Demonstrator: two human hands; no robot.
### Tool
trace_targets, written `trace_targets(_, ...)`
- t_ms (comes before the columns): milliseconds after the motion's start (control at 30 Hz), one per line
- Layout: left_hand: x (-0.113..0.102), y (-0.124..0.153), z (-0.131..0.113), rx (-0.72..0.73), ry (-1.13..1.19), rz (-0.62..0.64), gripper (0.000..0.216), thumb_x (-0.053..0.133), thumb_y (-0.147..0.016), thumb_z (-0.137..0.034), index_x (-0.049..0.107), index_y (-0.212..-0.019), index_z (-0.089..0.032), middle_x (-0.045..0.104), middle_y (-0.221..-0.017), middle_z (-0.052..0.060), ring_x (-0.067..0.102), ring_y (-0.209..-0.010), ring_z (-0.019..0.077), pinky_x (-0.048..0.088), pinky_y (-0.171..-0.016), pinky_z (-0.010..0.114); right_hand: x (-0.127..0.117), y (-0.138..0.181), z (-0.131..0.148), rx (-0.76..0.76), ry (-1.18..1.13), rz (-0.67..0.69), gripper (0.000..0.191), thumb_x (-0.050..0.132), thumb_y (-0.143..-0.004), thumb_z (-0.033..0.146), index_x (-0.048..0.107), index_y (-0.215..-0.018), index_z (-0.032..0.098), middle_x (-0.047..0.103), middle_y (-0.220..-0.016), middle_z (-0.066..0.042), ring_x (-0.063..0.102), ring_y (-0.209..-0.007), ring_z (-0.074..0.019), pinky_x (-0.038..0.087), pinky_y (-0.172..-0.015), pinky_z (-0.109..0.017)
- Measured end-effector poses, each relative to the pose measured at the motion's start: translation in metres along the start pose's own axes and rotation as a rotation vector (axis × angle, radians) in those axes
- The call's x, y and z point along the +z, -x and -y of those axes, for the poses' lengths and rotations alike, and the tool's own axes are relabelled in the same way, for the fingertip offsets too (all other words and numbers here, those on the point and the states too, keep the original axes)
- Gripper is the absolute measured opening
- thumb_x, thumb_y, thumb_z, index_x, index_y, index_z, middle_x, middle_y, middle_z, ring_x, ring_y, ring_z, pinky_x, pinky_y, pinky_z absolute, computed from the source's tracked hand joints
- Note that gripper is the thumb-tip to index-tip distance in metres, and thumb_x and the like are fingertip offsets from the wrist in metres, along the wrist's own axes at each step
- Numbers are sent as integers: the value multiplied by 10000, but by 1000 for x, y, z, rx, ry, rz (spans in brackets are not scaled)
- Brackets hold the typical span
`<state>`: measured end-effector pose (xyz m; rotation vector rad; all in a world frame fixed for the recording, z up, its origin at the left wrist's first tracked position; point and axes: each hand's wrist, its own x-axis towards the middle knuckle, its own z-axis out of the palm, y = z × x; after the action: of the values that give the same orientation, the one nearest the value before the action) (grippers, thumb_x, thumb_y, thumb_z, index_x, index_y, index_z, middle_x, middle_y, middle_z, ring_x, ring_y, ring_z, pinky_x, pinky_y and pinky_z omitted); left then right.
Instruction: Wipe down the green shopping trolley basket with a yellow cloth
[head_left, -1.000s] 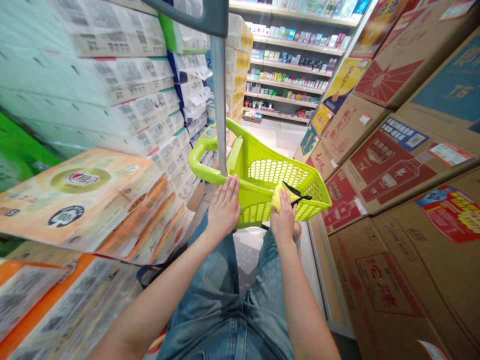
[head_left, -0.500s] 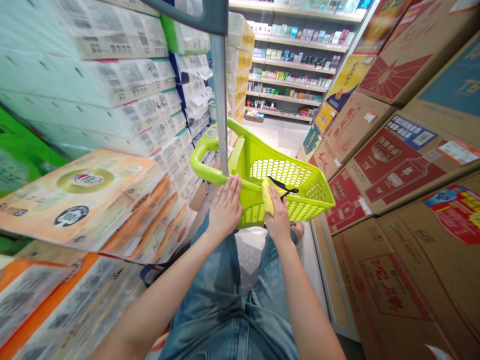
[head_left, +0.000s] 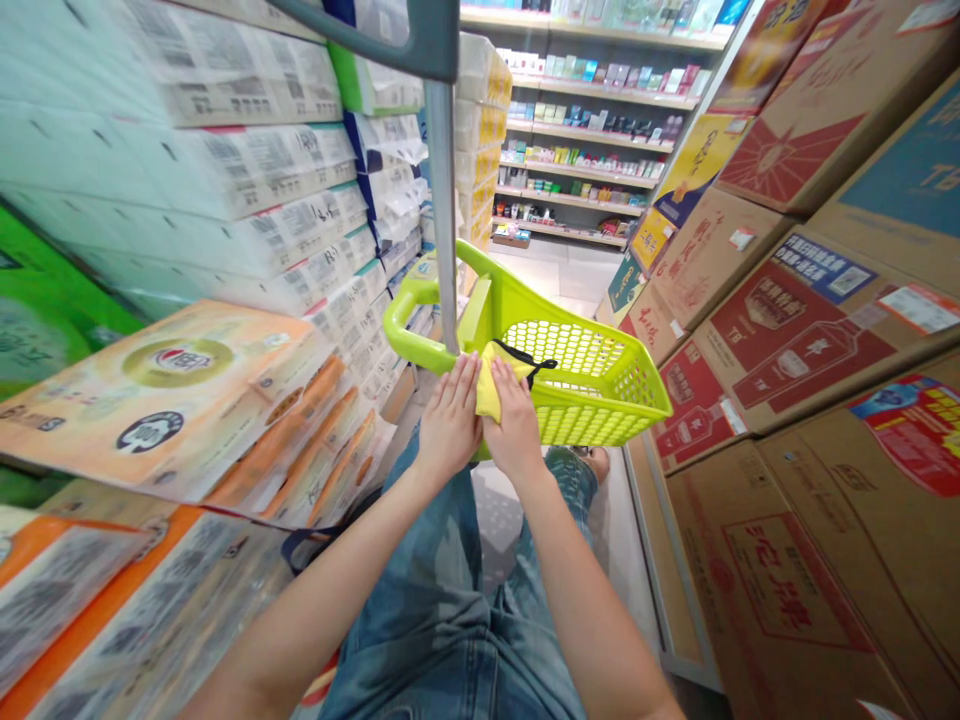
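Observation:
Between my legs is a lime-green shopping basket (head_left: 592,335) with perforated walls and a grey pull pole (head_left: 441,200) rising in front of its handle end. My left hand (head_left: 451,415) lies flat on the near rim, beside the pole's base, its fingers stretched out. Right next to it, my right hand (head_left: 514,425) presses a yellow cloth (head_left: 489,385) with a black edge and loop against the same rim. Its fingers are closed over the cloth. No goods show inside the basket.
Stacked white packages (head_left: 255,160) and an orange-topped pack (head_left: 172,365) crowd the left side. Cardboard cartons (head_left: 795,340) form a wall on the right. Shelves of small boxed goods (head_left: 592,130) stand at the aisle's far end. A strip of pale floor (head_left: 499,520) runs between my legs.
My right hand has slid left along the rim with the yellow cloth, from mid-rim to beside my left hand. My left hand and the basket have stayed nearly in place.

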<state>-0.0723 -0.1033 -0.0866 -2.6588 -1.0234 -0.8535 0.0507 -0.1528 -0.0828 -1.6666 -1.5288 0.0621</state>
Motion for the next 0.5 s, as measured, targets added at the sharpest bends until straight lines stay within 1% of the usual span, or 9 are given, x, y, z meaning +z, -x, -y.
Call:
trace_targets(67,0,0,1,5,-4,0,706,393,-921,-221,156,-1575,-95,231,-1631,97,145,-1527,215,200,-1232,402,2,-3,10,-24,-1,17,679,471,-802,147,412,-1479,151,420,-1554,-99,331,-1471,-210,188,-1246,-452)
trace_targets(133,0,0,1,0,-8,7,711,399,-913,-209,163,-1573,-91,225,-1633,98,139,-1528,213,186,-1236,398,-2,0,6,-17,23,28,700,453,-788,128,403,-1485,174,417,-1557,-82,342,-1467,-206,164,-1247,-473)
trace_targets(267,0,-1,-2,-21,-5,8,709,399,-905,-174,171,-1571,-87,232,-1630,96,151,-1526,202,161,-1242,385,-16,16,-25,31,85,17,757,433,-758,97,373,-1504,207,407,-1566,-58,323,-1476,-201,128,-1248,-493)
trace_targets(400,1,-2,-4,-35,13,-4,728,408,-900,-160,149,-1577,-97,238,-1627,94,167,-1523,206,167,-1243,388,-31,35,-63,136,124,-50,756,426,-763,99,376,-1506,233,426,-1554,-53,322,-1477,-208,133,-1244,-513)
trace_targets(500,1,-2,-3,-32,19,-5,734,414,-898,-158,145,-1580,-107,236,-1628,87,174,-1521,206,166,-1244,389,-39,44,-82,214,137,-116,723,423,-783,112,398,-1495,237,445,-1541,-62,338,-1469,-218,124,-1239,-539)
